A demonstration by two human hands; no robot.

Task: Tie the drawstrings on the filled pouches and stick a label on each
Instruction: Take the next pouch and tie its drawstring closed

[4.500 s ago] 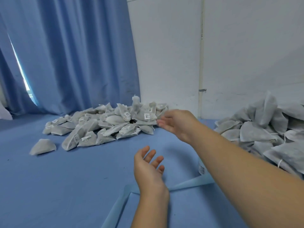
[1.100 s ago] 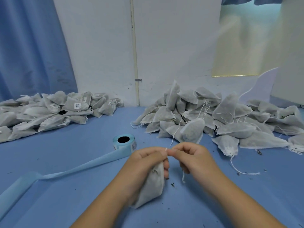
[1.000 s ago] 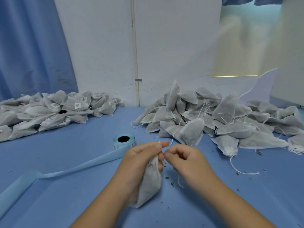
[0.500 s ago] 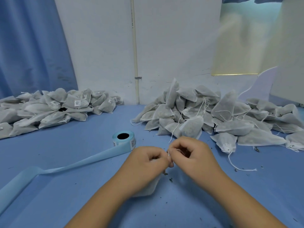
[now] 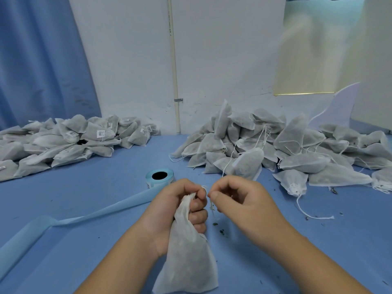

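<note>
L grip (image 5: pixel 176 211) was clenched round the gathered neck of a white non-woven fabric pouch (image 5: pixel 186 262), filled w/ dark bits, at 6 o'clock right in front of me. Pouch body hung below the fist; couldn't tell if its bottom touched the blue cloth-covered desk (image 5: pixel 318 240). R grip (image 5: pixel 239 200) sat just beside, at 3 o'clock of the L, fingers curled, thumb + forefinger pinching the thin white drawstring (image 5: pixel 204 187) at the pouch mouth. A few dark crumbs (image 5: pixel 220 230) lay on the desk under the R grip.

At 11 o'clock of my grips, near them, stood a light-blue roll of labels (image 5: pixel 160 178), core hole up, w/ its pale-blue backing strip (image 5: pixel 101 211) trailing off toward 8 o'clock. At 2 o'clock, against the white wall (image 5: pixel 222 49), lay a heap of grey-white pouches w/ loose strings (image 5: pixel 297 145). At 10 o'clock, well apart from it, was a heap of tied pouches w/ barcode labels (image 5: pixel 63 141), below a blue curtain (image 5: pixel 38 60).
</note>
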